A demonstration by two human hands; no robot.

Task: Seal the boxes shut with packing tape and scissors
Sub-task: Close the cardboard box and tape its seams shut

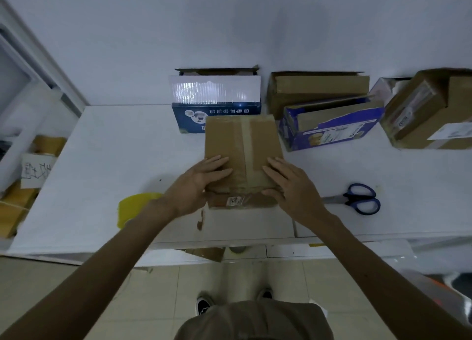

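A brown cardboard box [240, 142] with a strip of tape down the middle of its top sits on the white table [107, 160] in front of me. My left hand [201, 181] holds its near left corner, fingers flat on top and thumb down the front. My right hand [288, 183] holds the near right corner the same way. A yellow roll of packing tape [132, 206] lies left of my left forearm, partly hidden by it. Blue-handled scissors [357, 199] lie on the table to the right of my right hand.
Against the wall stand a blue-and-white box [217, 102], an open brown box [319, 89], a tilted blue box [329, 127] and a brown box with a label [429, 109]. Shelves with cardboard [23, 186] are at the left. My shoes and the tiled floor [153, 288] are below.
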